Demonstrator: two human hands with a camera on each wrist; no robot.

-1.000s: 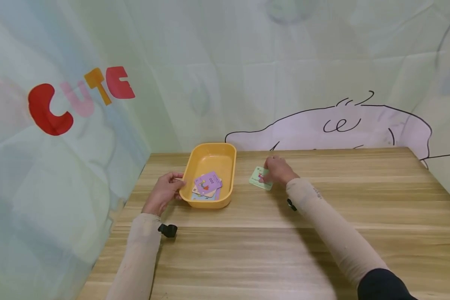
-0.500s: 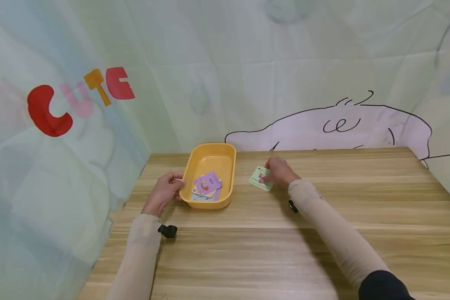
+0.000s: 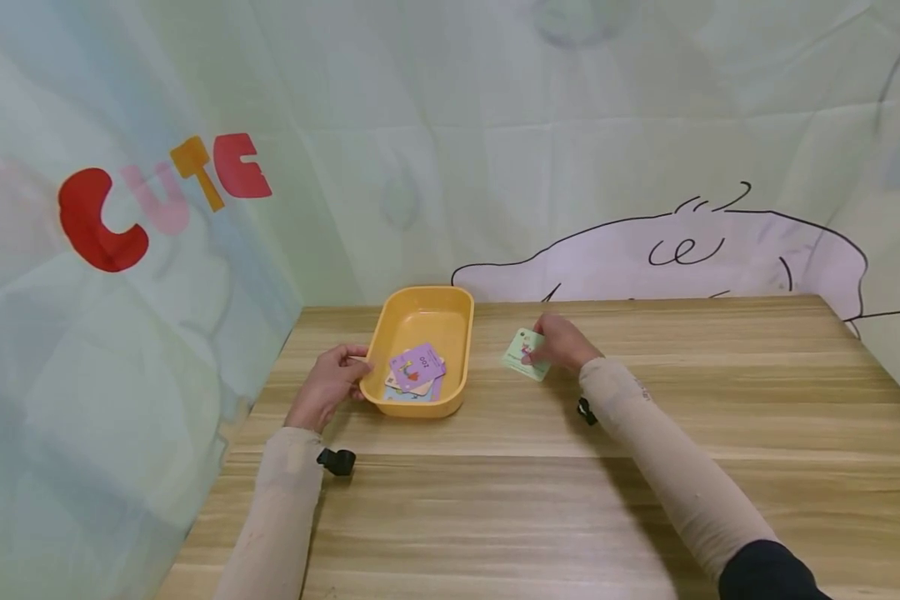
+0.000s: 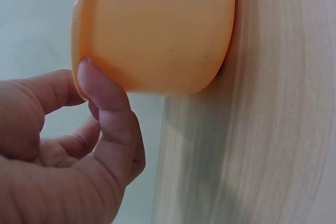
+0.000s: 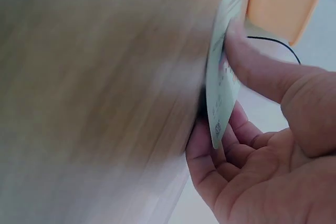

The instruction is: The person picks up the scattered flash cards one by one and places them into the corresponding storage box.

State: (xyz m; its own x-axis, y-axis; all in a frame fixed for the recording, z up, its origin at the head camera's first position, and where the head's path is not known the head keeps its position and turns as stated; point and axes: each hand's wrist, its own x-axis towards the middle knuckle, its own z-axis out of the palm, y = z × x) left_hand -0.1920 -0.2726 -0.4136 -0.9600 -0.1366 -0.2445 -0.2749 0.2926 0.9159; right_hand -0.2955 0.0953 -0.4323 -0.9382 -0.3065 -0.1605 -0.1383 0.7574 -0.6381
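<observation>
My left hand [image 3: 325, 387] pinches the rim of a yellow plastic tray [image 3: 461, 350] at its near left corner; the left wrist view shows the thumb and fingers on either side of the rim [image 4: 76, 40]. Inside the tray, a purple card [image 3: 417, 367] marked "ZOO" lies on top of other cards at the near end. To the right of the tray, my right hand [image 3: 562, 342] holds a light green picture card [image 3: 525, 357] with rounded corners. In the right wrist view the thumb presses on the face of the card [image 5: 223, 87] and fingers curl under its edge, close over the table.
The wooden table [image 3: 495, 517] runs up to a pale fabric backdrop [image 3: 435, 150] with a line drawing and the letters "CUTE". The tray stands near the table's back edge. Small black wrist cameras [image 3: 337, 462] are strapped to both arms.
The green card's far edge has come up slightly from the table in my right hand, and the hand has shifted a little to the right. The left hand and tray have stayed put.
</observation>
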